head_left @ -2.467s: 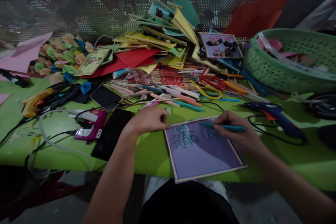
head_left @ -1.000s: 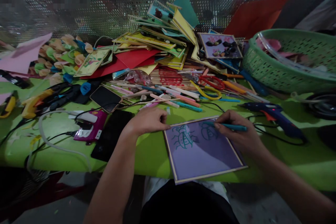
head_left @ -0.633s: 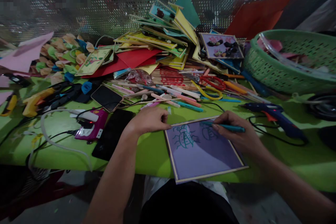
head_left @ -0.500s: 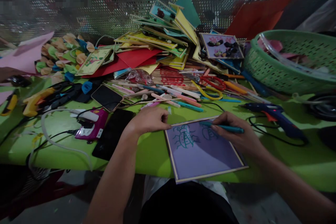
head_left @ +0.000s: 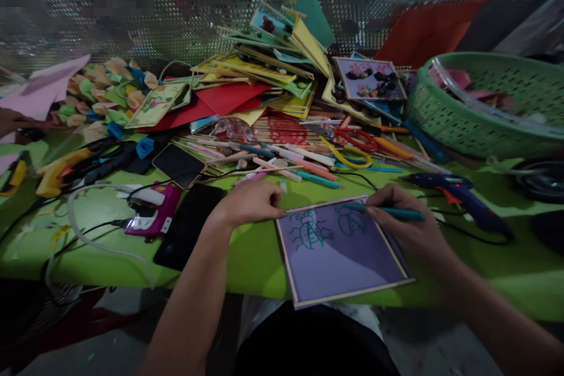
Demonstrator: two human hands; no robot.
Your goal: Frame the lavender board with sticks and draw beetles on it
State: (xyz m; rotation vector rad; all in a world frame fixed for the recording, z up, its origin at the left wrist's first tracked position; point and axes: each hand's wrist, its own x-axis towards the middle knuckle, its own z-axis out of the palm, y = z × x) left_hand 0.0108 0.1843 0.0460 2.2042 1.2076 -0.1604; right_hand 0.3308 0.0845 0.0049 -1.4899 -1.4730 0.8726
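A purple card [head_left: 348,267] edged with thin wooden sticks lies at the table's front edge. Green line drawings of bug-like figures mark its upper half, one at the left and a smaller one at the right. My left hand [head_left: 255,202] is closed at the card's upper left corner, its thumb pressing there; its curled fingers are partly hidden. Between the fingers of my right hand [head_left: 399,217] is a teal marker [head_left: 408,212], its tip at the top of the right-hand drawing.
Behind the card lie loose markers [head_left: 317,179], yellow-handled scissors [head_left: 348,158] and a pile of framed cards [head_left: 264,70]. To the right are a glue gun [head_left: 467,194] and a green basket [head_left: 462,123]; on the left, a black phone [head_left: 189,229] and a pink power adapter [head_left: 154,211]. Another person's hand [head_left: 15,120] shows far left.
My right hand has moved slightly right with the marker, uncovering more of the right-hand drawing. My left hand stays put. At far left, the other person's hand has shifted near the pink paper.
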